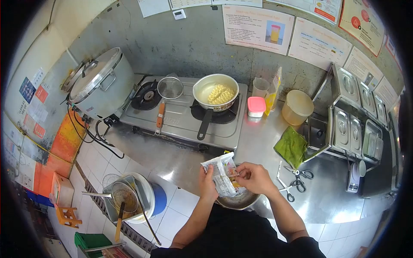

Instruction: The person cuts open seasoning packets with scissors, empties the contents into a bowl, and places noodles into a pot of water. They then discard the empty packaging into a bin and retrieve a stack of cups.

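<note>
Near the counter's front edge, my left hand [208, 184] grips the left side of a torn-looking white and silver packet [223, 175]. The fingers of my right hand [254, 177] are pinched together at the packet's right side, by a small colourful piece; what exactly they hold is too small to tell. Below the packet sits a metal bowl [239, 201], partly hidden by it. Up on the stove's right burner stands a saucepan [201, 91] with a block of yellow noodles [220, 94] inside, its black handle pointing toward me.
A strainer [170, 88] rests on the gas stove [178, 117]. A rice cooker [97, 86] is at left. Right of the stove are a pink-lidded tub [256, 106], round container [297, 107], green cloth [291, 147], scissors [297, 182] and steel trays [343, 128].
</note>
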`<state>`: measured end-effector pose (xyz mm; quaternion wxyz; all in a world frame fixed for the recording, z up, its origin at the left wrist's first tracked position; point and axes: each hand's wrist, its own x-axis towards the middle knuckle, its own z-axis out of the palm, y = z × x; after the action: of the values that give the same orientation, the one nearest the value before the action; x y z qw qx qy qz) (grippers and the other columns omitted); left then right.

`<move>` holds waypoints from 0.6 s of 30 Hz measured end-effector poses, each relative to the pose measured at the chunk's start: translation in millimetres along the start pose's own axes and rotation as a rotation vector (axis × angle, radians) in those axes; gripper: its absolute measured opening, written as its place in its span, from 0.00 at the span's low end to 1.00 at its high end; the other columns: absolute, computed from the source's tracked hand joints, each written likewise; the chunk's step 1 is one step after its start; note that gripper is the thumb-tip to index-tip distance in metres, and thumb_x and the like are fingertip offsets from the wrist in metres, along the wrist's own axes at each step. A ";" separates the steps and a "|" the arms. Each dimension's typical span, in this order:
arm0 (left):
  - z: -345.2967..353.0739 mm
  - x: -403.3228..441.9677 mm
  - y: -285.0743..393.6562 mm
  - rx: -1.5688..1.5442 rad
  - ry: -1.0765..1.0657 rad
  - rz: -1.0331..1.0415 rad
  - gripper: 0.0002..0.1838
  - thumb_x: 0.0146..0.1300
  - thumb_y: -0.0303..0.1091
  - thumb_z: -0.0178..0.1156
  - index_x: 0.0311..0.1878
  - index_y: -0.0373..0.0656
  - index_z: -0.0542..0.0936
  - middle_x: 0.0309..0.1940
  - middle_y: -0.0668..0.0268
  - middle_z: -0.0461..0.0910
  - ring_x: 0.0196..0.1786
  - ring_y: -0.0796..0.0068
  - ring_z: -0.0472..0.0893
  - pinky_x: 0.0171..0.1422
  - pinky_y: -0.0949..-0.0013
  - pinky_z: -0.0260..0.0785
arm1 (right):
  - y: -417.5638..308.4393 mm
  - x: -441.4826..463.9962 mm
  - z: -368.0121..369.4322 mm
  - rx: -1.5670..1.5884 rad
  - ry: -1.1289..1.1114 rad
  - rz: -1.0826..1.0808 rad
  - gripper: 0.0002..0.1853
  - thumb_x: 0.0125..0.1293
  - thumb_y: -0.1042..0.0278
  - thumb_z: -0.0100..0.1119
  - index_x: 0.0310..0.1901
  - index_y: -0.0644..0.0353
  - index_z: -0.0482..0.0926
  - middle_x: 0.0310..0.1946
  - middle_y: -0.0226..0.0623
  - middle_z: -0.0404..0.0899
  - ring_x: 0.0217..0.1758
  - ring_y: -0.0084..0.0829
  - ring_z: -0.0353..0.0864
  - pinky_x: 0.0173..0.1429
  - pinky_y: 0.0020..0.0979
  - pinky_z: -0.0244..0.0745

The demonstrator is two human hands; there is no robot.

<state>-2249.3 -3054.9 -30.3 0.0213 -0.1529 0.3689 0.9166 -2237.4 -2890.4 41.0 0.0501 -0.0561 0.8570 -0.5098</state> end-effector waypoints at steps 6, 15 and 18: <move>1.5 -3.9 -7.4 0.199 -0.066 0.091 0.16 0.68 0.35 0.52 0.55 0.42 0.66 0.46 0.62 0.75 0.47 0.72 0.77 0.52 0.67 0.72 | -11.7 3.2 -0.5 -0.240 -0.075 -0.074 0.09 0.51 0.65 0.63 0.35 0.54 0.80 0.23 0.31 0.81 0.24 0.30 0.80 0.31 0.30 0.73; -0.4 -5.1 -16.1 0.195 -0.132 0.022 0.16 0.69 0.37 0.50 0.55 0.40 0.67 0.46 0.60 0.75 0.48 0.69 0.77 0.53 0.64 0.72 | -2.8 6.2 17.6 -0.421 -0.134 -0.178 0.14 0.53 0.62 0.63 0.42 0.51 0.81 0.26 0.34 0.82 0.27 0.34 0.80 0.36 0.34 0.74; -24.5 5.4 -22.4 -0.051 -0.165 -0.232 0.27 0.68 0.54 0.43 0.59 0.43 0.68 0.53 0.57 0.74 0.54 0.61 0.76 0.59 0.55 0.69 | -13.4 -2.6 3.3 -0.195 -0.061 -0.197 0.15 0.54 0.63 0.64 0.44 0.56 0.80 0.30 0.37 0.82 0.27 0.31 0.81 0.35 0.31 0.75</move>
<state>-2244.6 -3055.7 -63.6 0.1535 -0.1191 0.3225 0.9264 -2233.7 -2899.2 51.2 0.0203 -0.1598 0.8909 -0.4246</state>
